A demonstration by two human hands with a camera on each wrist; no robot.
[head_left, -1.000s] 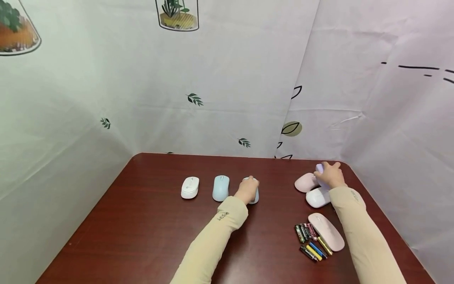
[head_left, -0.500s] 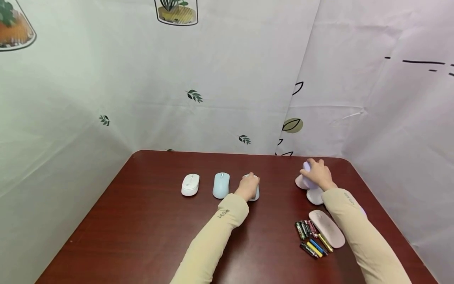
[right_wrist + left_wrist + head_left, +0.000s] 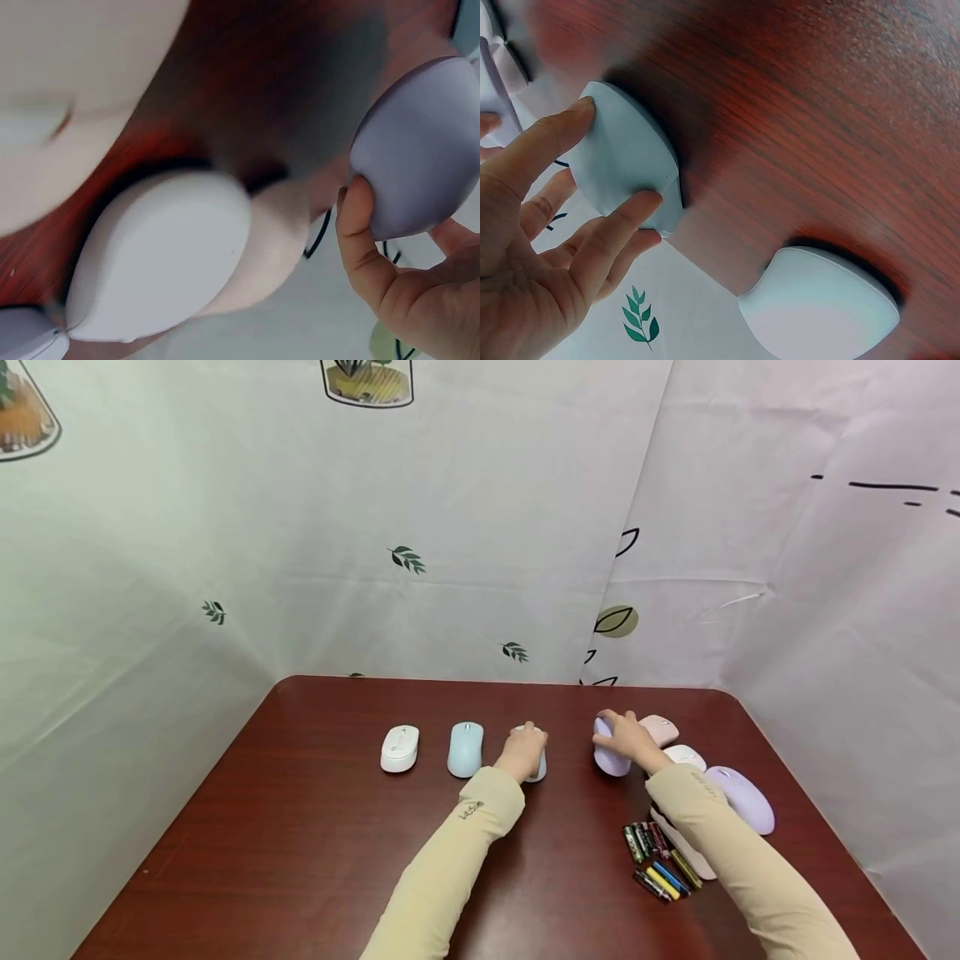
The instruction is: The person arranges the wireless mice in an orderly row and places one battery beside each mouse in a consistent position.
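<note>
My left hand pinches a grey-blue computer mouse resting on the table; the hand covers much of it in the head view. On the right, a lavender mouse is held between the thumb and fingers of my right hand. The right wrist view shows this lavender mouse raised off the tabletop, the thumb along its side. Left of my left hand stand a light blue mouse and a white mouse, in line with the held one.
Behind my right wrist sit a pink mouse, a white mouse and another lavender mouse. A flat pink mouse is partly under my sleeve, beside several batteries. A printed cloth hangs behind the table.
My right hand has carried the lavender mouse leftward from the cluster at the right, toward the row. The left hand has stayed on the grey-blue mouse.
</note>
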